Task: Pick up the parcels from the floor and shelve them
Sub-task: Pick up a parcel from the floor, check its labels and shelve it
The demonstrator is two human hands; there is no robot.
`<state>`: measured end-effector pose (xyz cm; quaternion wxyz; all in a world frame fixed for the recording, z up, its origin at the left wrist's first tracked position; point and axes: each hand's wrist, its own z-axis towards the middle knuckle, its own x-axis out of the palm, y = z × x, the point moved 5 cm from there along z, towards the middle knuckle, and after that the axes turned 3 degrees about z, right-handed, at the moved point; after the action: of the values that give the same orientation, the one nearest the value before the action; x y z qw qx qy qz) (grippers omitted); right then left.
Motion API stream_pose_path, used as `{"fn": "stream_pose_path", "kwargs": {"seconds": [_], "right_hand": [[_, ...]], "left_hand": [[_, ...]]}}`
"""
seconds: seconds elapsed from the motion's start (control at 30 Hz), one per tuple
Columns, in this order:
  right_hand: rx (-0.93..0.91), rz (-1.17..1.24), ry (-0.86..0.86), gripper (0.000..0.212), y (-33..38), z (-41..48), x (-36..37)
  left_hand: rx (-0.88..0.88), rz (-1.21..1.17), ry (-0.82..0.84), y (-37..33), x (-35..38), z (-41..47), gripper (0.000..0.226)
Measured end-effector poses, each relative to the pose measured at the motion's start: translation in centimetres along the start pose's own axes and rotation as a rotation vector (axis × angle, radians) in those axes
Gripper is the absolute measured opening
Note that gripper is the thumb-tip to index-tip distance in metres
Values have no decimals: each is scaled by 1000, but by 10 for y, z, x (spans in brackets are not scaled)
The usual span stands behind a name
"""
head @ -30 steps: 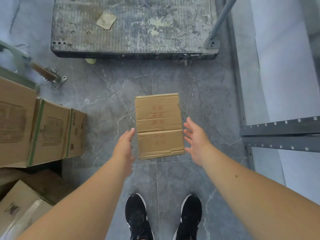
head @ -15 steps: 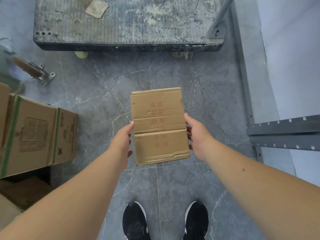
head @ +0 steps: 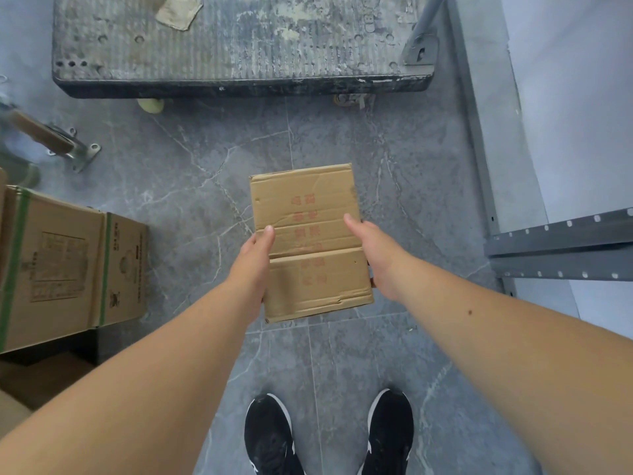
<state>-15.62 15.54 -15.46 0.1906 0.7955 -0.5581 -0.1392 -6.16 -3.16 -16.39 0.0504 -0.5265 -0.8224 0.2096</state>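
Both hands clasp one flat cardboard parcel (head: 310, 241) from opposite long edges. The left hand (head: 253, 260) presses against the parcel's left edge, thumb lying on the top face and the other fingers hidden beneath. The right hand (head: 375, 250) does the same on the right edge, thumb on top near the middle crease. The grip on each side sits about midway along the parcel, which has faded red print down its centre and a flap seam running across it between the two thumbs. Whether the parcel rests on the floor (head: 191, 173) or is lifted clear of it cannot be told from this view.

The floor is grey, marble-patterned tile. Two black shoes with white soles (head: 270, 437) stand just below the parcel. Ahead lies a worn, scuffed grey platform cart (head: 239, 46) with a scrap of cardboard (head: 178, 12) on its deck and a pale wheel showing under its near edge. On the right, grey perforated metal shelf beams (head: 561, 248) jut in beside a pale wall. On the left sits a large carton with green tape (head: 65, 265), with more cardboard partly seen below it.
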Motion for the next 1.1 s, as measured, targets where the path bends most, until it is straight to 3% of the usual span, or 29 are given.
{"fn": "stream_pose_path", "kwargs": {"seconds": [0.13,0.33,0.47,0.57,0.63,0.7,0.93,1.1], "right_hand": [[-13,-26,13,71,3,-17,0],[5,-60,31,103,4,-31,-9],[-9,-92,40,103,16,-56,-13],[-37,-102,61,77,34,-79,-13],[-54,-115,62,73,48,-92,-15],[-74,-130,63,78,61,-106,-16],[-175,-119,93,122,122,-165,-20],[-263,-118,105,121,180,-224,-23]], "left_hand": [[12,54,3,-4,3,-7,77],[28,84,26,-10,3,-29,91],[28,87,29,-18,2,-54,98],[47,70,16,-32,1,-77,90],[58,72,2,-45,-2,-91,88],[87,74,-11,-61,-4,-108,84],[178,27,-22,-124,-9,-179,79],[273,30,-14,-177,-15,-240,89]]}}
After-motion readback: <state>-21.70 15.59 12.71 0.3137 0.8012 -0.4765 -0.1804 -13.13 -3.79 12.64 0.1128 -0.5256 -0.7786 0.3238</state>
